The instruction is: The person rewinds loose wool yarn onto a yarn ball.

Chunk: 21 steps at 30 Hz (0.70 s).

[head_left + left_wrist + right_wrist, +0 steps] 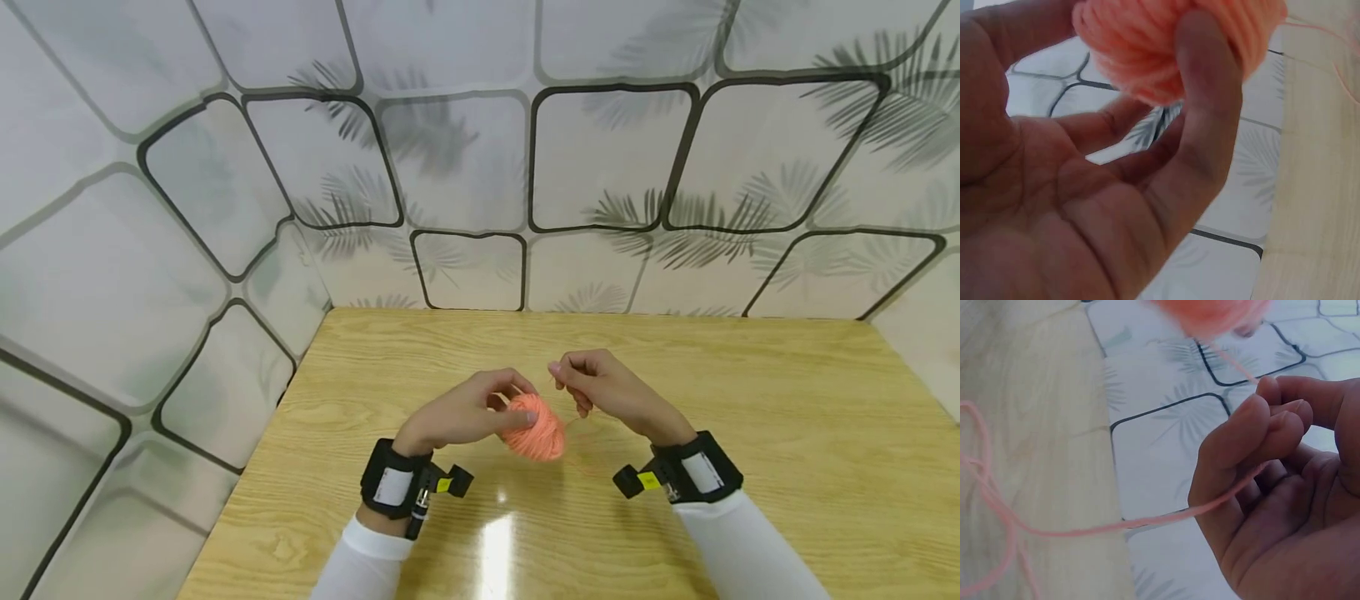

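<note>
A coral-pink ball of yarn [538, 433] is held above the table by my left hand [480, 408], thumb on one side and fingers on the other. The left wrist view shows the ball [1141, 47] between thumb and fingers. To its right, my right hand [611, 387] pinches the yarn strand between thumb and fingertips. In the right wrist view, a taut stretch of strand [1235, 364] runs from the blurred ball to those fingertips. The loose strand [1104, 529] passes through the curled fingers and trails away in loops.
Both hands are over a light wood-grain table [787, 417]. Behind it and to the left stands a pale wall covering [465, 167] with dark rounded outlines and leaf prints. Each wrist wears a black strap [697, 471] with a small camera. A bright reflection lies on the tabletop near the front.
</note>
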Tool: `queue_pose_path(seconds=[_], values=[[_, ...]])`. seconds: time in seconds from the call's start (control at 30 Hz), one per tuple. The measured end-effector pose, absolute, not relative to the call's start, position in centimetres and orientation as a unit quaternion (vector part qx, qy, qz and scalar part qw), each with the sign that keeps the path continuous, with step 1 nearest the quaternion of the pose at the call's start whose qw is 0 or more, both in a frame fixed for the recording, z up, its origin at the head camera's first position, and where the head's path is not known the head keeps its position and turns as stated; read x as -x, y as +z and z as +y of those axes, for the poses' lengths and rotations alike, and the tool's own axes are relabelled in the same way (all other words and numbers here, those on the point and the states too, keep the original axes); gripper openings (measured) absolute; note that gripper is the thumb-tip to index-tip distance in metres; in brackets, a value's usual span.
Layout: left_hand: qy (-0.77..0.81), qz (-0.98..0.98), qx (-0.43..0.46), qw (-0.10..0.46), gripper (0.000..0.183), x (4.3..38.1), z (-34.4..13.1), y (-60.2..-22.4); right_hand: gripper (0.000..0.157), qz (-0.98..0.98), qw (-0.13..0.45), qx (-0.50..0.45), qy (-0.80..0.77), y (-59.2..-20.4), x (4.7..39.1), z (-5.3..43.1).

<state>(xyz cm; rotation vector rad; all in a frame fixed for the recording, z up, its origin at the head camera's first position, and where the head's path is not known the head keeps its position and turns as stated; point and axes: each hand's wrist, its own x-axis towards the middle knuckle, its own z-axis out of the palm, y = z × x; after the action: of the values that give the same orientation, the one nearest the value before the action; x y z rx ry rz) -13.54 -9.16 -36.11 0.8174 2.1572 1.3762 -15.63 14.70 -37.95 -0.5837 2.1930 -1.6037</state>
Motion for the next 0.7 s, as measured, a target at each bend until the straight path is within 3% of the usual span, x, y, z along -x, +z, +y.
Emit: queue_pose_path(seconds=[0.17, 0.37, 0.7], values=[[0.527, 0.796, -0.21, 0.209, 0.036, 14.0, -8.6, -37.0, 0.041, 0.791, 0.156, 0.22, -0.55, -36.2, 15.0, 13.9], [0.604, 0.771, -0.129, 0.153, 0.044, 15.0, -8.5, -38.2, 0.036, 0.792, 0.132, 0.261, -0.535, -35.0, 13.3, 13.0], [0.733, 0.672, -0.021, 0.101, 0.048, 16.5, -8.4, -39.0, 0.027, 0.771, 0.153, 0.319, -0.529, -36.1, 10.3, 12.0]])
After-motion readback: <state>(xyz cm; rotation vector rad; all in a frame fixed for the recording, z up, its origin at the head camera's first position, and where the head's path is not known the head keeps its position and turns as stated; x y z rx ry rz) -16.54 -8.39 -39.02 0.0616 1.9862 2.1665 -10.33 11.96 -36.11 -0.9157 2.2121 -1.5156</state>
